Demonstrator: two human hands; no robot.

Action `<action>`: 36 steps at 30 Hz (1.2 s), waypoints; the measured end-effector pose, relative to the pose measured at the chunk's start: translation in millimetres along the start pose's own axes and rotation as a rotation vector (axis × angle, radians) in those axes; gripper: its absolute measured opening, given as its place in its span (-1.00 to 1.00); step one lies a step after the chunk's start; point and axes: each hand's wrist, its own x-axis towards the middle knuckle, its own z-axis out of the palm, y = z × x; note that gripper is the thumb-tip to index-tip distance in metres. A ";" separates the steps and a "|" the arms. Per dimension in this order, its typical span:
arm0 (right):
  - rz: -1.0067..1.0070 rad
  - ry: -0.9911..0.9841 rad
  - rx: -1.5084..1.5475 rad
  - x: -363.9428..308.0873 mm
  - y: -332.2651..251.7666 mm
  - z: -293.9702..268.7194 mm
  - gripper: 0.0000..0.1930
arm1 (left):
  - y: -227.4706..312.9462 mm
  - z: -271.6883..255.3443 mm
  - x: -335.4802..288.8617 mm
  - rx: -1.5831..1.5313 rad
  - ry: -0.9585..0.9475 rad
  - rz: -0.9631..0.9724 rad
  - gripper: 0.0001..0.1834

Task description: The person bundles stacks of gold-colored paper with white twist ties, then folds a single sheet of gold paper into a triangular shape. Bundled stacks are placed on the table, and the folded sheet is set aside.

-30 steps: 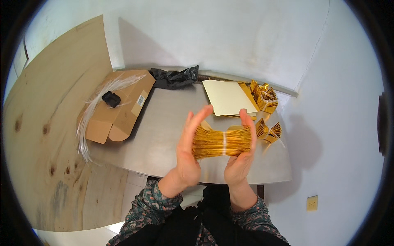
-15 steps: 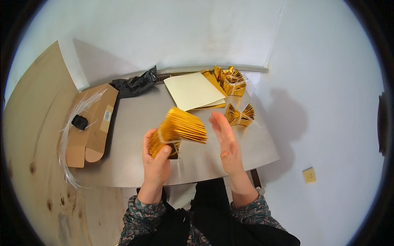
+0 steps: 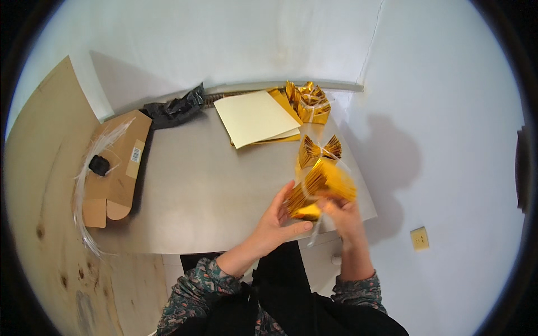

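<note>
So the gold pleated bundle (image 3: 318,178) has shifted over to the right since half a second ago. Back then the left hand (image 3: 273,224) had it and the right hand (image 3: 343,215) was off on its own, spread wide. Now the right hand's the one closed on the bundle's right end, a bit blurry from where I'm standing. The left is loosely open against the other end, fingers touching the folds, thumb sticking out away from them. Bundle's between the two, tilted, with a pale tie round its waist and a loose tail dangling between the hands.

Just beyond the hands there's another tied gold bundle (image 3: 311,154) on the tabletop (image 3: 190,179), shaped like a bow tie. Further past that sit more gold folds (image 3: 314,109), with cream sheets (image 3: 258,117) left of them. Well left of the left hand: a cardboard box (image 3: 120,182) with clear strips (image 3: 84,196) draped over it.
</note>
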 end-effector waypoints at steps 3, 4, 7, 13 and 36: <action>0.023 -0.006 -0.036 13.6 -16.6 -50.4 -0.43 | 2.4 -14.4 10.7 0.092 0.005 -0.180 -0.18; 0.064 -0.016 -0.066 19.9 -21.2 -66.1 -0.42 | 4.4 -20.1 17.4 0.101 0.015 -0.274 -0.21; 0.170 -0.105 0.068 31.7 -22.5 -97.2 -0.32 | 11.3 -33.8 35.5 0.099 -0.013 -0.281 -0.47; 0.183 -0.269 0.425 27.4 -4.0 -120.5 -0.24 | 12.5 -42.2 62.8 0.059 -0.019 -0.363 -0.64; -0.186 -0.477 -1.319 73.3 -70.8 -63.5 -0.76 | -23.2 -63.0 68.8 0.135 0.051 -0.275 -0.76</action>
